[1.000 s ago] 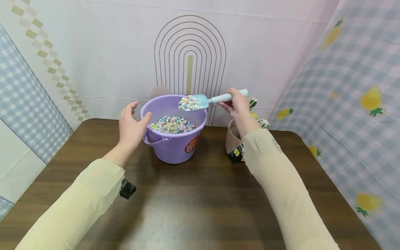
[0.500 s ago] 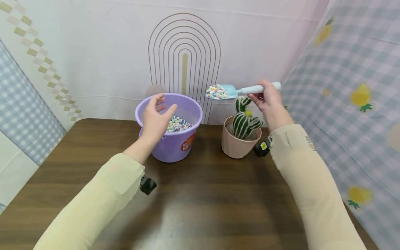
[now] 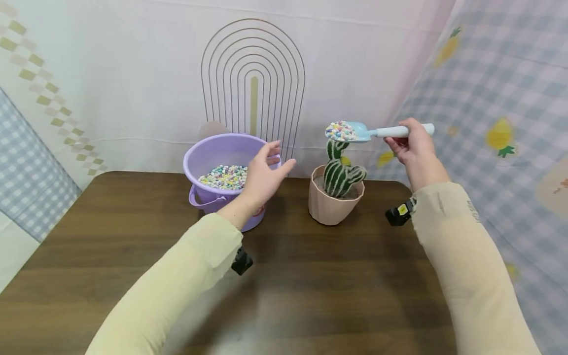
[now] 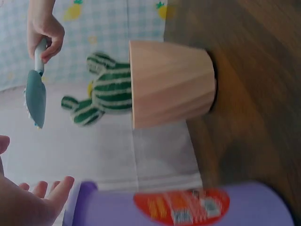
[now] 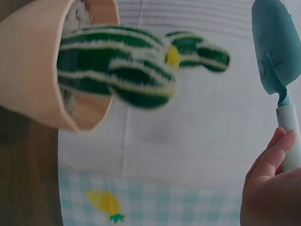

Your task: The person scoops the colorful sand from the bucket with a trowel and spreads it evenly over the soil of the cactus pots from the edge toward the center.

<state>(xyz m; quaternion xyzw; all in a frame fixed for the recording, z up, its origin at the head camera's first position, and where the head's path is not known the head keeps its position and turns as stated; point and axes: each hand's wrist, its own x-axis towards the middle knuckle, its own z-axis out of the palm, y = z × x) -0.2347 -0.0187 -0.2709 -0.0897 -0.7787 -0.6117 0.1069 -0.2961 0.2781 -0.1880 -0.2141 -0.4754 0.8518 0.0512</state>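
My right hand (image 3: 417, 150) grips the white handle of a light blue trowel (image 3: 365, 131), held level above the potted cactus. Colourful pebbles (image 3: 340, 130) are heaped in its scoop. The green striped cactus (image 3: 339, 175) stands in a pink pot (image 3: 330, 209); in the right wrist view, greyish filling (image 5: 75, 21) shows inside the pot. My left hand (image 3: 263, 175) holds nothing, its fingers spread in front of the right rim of the purple bucket (image 3: 208, 148). More pebbles (image 3: 224, 177) lie in that bucket, partly hidden by the hand.
Both the bucket and the pot stand toward the back of a dark wooden table (image 3: 310, 286). Behind them hangs a white cloth (image 3: 168, 74) with an arch print, and a checked cloth (image 3: 470, 123) hangs at the right.
The right hand has carried the loaded trowel rightward from over the bucket to above the cactus. The left hand has moved right, from the bucket's left side across to its right rim.
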